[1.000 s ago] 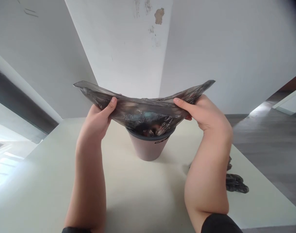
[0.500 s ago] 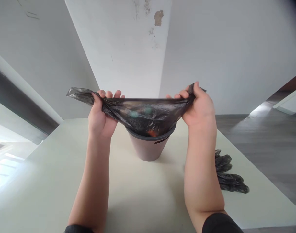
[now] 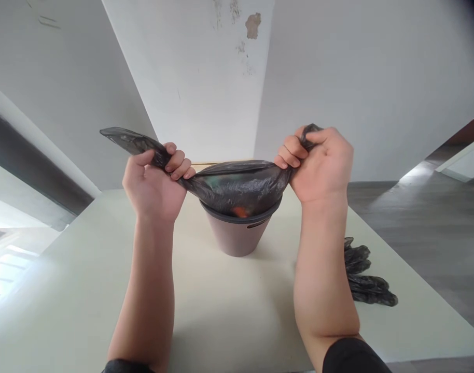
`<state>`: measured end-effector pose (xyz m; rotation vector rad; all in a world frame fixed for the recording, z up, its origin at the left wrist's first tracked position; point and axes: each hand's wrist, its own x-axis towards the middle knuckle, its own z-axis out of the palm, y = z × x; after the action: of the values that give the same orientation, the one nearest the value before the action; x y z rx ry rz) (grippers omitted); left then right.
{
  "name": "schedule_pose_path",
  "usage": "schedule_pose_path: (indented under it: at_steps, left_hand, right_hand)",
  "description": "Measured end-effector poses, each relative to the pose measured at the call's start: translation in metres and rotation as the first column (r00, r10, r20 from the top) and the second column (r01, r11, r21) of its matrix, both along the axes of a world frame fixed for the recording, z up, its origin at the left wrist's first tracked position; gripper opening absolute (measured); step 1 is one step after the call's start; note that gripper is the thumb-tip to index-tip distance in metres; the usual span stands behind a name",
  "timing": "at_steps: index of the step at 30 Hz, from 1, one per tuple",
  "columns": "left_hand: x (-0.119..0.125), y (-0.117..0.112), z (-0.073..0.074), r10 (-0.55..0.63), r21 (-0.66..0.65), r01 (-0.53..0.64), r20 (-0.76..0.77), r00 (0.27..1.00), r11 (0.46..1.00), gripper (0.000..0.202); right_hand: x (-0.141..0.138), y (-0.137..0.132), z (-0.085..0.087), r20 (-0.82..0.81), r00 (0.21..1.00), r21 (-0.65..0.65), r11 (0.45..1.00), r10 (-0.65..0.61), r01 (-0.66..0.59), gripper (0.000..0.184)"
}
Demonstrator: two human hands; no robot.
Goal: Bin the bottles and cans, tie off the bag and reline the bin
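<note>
A thin black garbage bag (image 3: 240, 186) bulges out of the top of a pinkish-grey trash can (image 3: 237, 239) with a dark rim. Through the plastic show a greenish patch and an orange spot; what they belong to I cannot make out. My left hand (image 3: 157, 181) is closed around the bag's gathered left side, and a loose end sticks out beyond it to the left. On the other side my right hand (image 3: 318, 158) grips the bag's right corner in a fist. Both hands are above the rim, with the bag stretched between them.
The can stands on a pale table (image 3: 229, 305). Crumpled black plastic bags (image 3: 371, 282) lie on the table to the right, beside my right forearm. Behind the table rises a white wall corner (image 3: 206, 77) with peeled paint.
The bag's mouth has gone from stretched flat and wide to gathered and sagging. My fingers have curled tighter round both ends, and the loose left end points higher.
</note>
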<state>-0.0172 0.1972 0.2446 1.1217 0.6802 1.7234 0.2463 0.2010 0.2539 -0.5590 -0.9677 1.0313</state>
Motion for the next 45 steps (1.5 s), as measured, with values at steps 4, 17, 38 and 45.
schedule_pose_path:
  at_steps: [4, 17, 38, 45]
  left_hand:
    - [0.004, -0.002, 0.001, -0.059, 0.039, 0.057, 0.032, 0.998, 0.998, 0.029]
    - [0.023, -0.014, -0.008, 0.054, 0.237, 0.059, -0.444, 0.894, 0.97, 0.028]
    - [0.033, -0.021, -0.014, -0.054, 0.222, 0.331, -0.753, 0.655, 0.917, 0.023]
    - [0.033, -0.021, -0.011, -0.021, 0.24, 0.208, -0.606, 0.795, 0.948, 0.035]
  right_hand:
    - [-0.005, -0.003, 0.0, -0.003, 0.999, 0.056, 0.997, 0.044, -0.044, 0.016]
    - [-0.031, -0.014, 0.0, 0.225, 0.966, -0.009, 0.992, 0.125, -0.126, 0.023]
    - [-0.066, -0.05, 0.013, 0.461, 0.867, 0.184, 0.936, 0.187, -0.3, 0.021]
    - [-0.05, -0.029, -0.001, 0.304, 0.901, 0.106, 0.929, 0.31, -0.355, 0.053]
